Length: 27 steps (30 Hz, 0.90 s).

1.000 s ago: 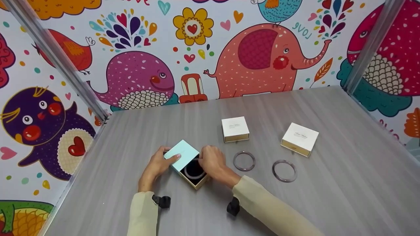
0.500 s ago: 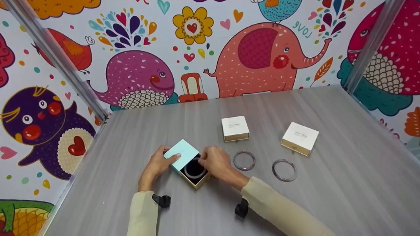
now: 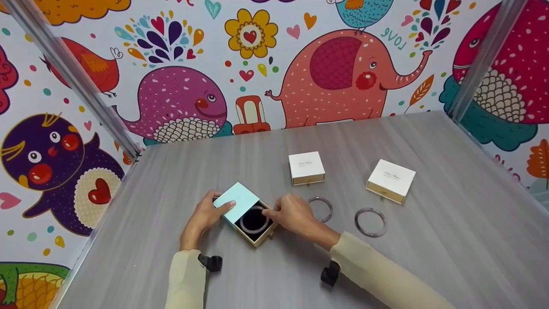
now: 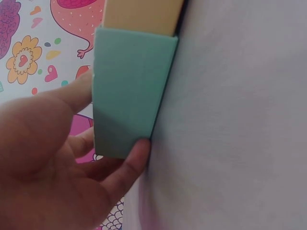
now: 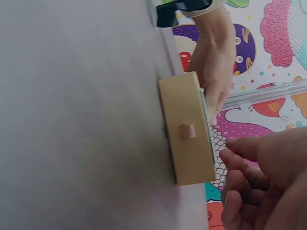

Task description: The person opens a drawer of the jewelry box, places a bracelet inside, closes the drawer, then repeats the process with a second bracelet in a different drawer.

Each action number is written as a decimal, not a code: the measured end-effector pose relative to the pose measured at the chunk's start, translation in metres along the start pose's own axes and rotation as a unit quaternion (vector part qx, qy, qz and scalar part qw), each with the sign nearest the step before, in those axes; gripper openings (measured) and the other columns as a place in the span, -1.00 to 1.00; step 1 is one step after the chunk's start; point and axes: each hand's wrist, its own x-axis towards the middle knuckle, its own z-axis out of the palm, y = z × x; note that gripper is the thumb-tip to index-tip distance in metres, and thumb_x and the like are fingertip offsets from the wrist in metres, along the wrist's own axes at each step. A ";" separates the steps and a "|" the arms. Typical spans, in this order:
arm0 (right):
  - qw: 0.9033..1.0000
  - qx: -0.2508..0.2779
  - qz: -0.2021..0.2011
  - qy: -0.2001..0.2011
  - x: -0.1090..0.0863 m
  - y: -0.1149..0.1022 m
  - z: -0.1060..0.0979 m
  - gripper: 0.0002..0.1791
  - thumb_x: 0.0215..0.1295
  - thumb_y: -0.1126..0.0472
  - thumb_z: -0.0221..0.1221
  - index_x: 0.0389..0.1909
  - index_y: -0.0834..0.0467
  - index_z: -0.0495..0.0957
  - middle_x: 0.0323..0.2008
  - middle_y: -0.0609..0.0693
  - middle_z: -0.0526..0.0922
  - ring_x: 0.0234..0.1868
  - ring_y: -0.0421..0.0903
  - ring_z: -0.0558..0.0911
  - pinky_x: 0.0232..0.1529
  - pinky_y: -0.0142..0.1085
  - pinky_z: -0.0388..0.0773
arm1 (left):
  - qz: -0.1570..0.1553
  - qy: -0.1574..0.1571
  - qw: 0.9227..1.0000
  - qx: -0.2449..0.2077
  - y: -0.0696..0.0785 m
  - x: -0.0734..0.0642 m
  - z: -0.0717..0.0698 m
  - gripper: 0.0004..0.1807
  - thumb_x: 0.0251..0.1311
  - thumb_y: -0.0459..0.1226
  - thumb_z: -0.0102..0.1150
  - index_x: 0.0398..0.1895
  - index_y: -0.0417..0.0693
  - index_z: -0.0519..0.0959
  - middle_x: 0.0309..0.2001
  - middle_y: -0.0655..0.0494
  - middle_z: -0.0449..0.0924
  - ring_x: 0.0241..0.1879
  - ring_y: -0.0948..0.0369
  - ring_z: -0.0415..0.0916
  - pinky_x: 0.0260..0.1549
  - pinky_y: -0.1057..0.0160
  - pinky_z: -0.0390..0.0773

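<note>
In the head view my left hand (image 3: 206, 214) grips the mint-green sleeve (image 3: 236, 201) of a small box, thumb on top and fingers around its far side. From the sleeve a tan drawer (image 5: 184, 158) is slid partway out, showing its black lining. A purplish-grey bangle (image 3: 255, 232) lies in the drawer, its left end close to the sleeve. My right hand (image 3: 294, 214) is over the drawer's right edge, its thumb and fingertips right at the bangle's rim. The right wrist view shows those fingers loosely curled just above the box, with nothing visible between them.
Beyond the box is a white box (image 3: 306, 165) with gold sides, and another white box (image 3: 391, 177) is farther right. Two more bangles lie nearby: one bangle (image 3: 331, 210) partly behind my right hand, the other bangle (image 3: 372, 235) to its right.
My right hand has drawn back to the right from over the bangle, now overlapping the middle bangle. The left hand and the box stay in place.
</note>
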 end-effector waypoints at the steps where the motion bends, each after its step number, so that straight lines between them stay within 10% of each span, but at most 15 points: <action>1: 1.000 -0.001 0.000 -0.002 -0.001 0.001 0.000 -0.42 0.27 -0.04 0.33 -0.88 0.02 0.37 -0.83 -0.27 0.19 -0.72 -0.30 0.21 -0.67 -0.41 0.08 | 0.001 0.001 1.000 0.000 0.000 0.000 0.000 -0.37 0.35 -0.06 0.23 0.32 -0.26 0.33 0.37 -0.29 0.37 0.34 -0.13 0.32 0.32 -0.19 0.28; 9: 0.998 0.004 -0.001 -0.062 -0.005 0.012 -0.002 -0.46 0.32 -0.14 0.26 -0.73 0.13 0.71 -0.78 -0.06 0.64 -0.76 -0.31 0.35 -0.69 -0.42 0.18 | -0.003 0.002 1.000 -0.005 -0.001 0.001 0.002 -0.36 0.35 -0.07 0.23 0.32 -0.26 0.32 0.37 -0.30 0.37 0.33 -0.12 0.34 0.32 -0.18 0.29; 16: 0.986 0.056 -0.013 -0.157 -0.007 0.022 0.001 -0.48 0.36 -0.13 0.22 -0.63 0.17 0.72 -0.81 -0.06 0.56 -0.82 -0.29 0.41 -0.73 -0.43 0.30 | -0.005 0.007 1.000 -0.005 -0.002 0.000 0.001 -0.37 0.34 -0.07 0.24 0.32 -0.26 0.33 0.35 -0.29 0.39 0.31 -0.10 0.35 0.31 -0.18 0.29; 27: 0.973 0.122 -0.016 -0.194 -0.007 0.028 0.002 -0.57 0.34 -0.07 0.27 -0.54 0.19 0.76 -0.73 0.04 0.66 -0.83 -0.28 0.44 -0.75 -0.44 0.37 | 0.011 0.010 1.000 -0.005 -0.001 0.001 0.002 -0.42 0.35 -0.09 0.23 0.27 -0.26 0.36 0.30 -0.29 0.43 0.20 -0.08 0.40 0.21 -0.12 0.36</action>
